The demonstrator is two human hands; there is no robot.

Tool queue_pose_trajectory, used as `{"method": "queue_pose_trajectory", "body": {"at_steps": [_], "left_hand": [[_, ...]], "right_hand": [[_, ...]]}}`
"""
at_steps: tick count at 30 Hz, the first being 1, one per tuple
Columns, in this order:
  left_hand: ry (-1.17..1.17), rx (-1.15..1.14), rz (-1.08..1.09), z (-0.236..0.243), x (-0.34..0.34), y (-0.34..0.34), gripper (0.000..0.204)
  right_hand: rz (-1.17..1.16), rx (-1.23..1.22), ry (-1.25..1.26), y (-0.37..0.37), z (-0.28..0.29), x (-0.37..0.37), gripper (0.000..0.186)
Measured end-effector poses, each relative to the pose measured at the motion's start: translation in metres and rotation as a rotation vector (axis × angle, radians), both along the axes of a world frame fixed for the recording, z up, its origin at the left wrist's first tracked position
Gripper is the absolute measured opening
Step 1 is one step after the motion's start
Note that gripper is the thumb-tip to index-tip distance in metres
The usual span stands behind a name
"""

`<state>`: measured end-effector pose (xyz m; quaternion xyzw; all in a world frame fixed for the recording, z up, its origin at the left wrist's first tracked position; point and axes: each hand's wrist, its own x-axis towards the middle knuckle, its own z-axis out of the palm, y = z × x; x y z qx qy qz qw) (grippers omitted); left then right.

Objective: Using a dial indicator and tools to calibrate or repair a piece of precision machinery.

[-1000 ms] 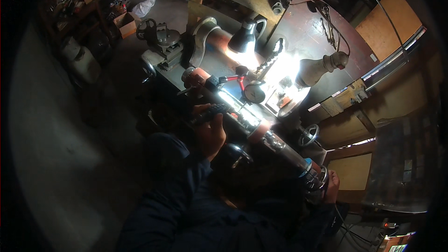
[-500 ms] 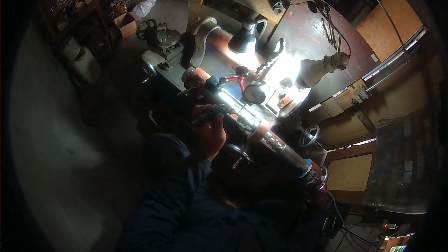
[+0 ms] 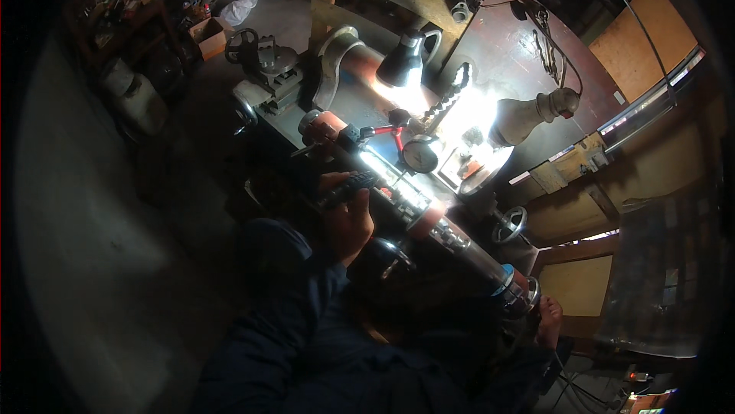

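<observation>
A dark ridged handle (image 3: 346, 187) is wrapped by the fingers of my left hand (image 3: 352, 222), beside a long bright metal machine slide (image 3: 402, 192). Darkness hides where that handle leads. At the lower right end of the machine, my right hand (image 3: 548, 322) has its fingers curled at the rim of a metal handwheel (image 3: 532, 291). Over the slide, a round dial gauge (image 3: 420, 153) hangs on a red jointed arm (image 3: 396, 135). A reddish collar (image 3: 426, 222) sits partway along the slide.
Two work lamps, a black one (image 3: 401, 62) and a pale one (image 3: 528, 119), stand over the machine bed, with strong glare between them. Another handwheel (image 3: 510, 225) is on the far side. At the back left are a machine vise (image 3: 274, 62) and a cardboard box (image 3: 210, 37).
My right hand has come into clear view at the end handwheel, where it was lost in the dark before. The left hand keeps its hold, and the view has shifted slightly.
</observation>
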<state>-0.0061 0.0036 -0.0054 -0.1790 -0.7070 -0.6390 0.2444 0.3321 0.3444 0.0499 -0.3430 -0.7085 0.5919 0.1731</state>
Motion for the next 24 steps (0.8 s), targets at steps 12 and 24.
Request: {"method": "queue_pose_trajectory", "body": {"at_steps": [12, 24], "left_hand": [[-0.062, 0.156, -0.119, -0.006, -0.001, 0.005, 0.033], [-0.047, 0.193, -0.127, -0.002, 0.001, 0.009, 0.031]], "right_hand": [[-0.011, -0.236, -0.020, 0.026, -0.035, -0.028, 0.018], [0.107, 0.275, -0.361, 0.006, -0.056, -0.025, 0.027]]}}
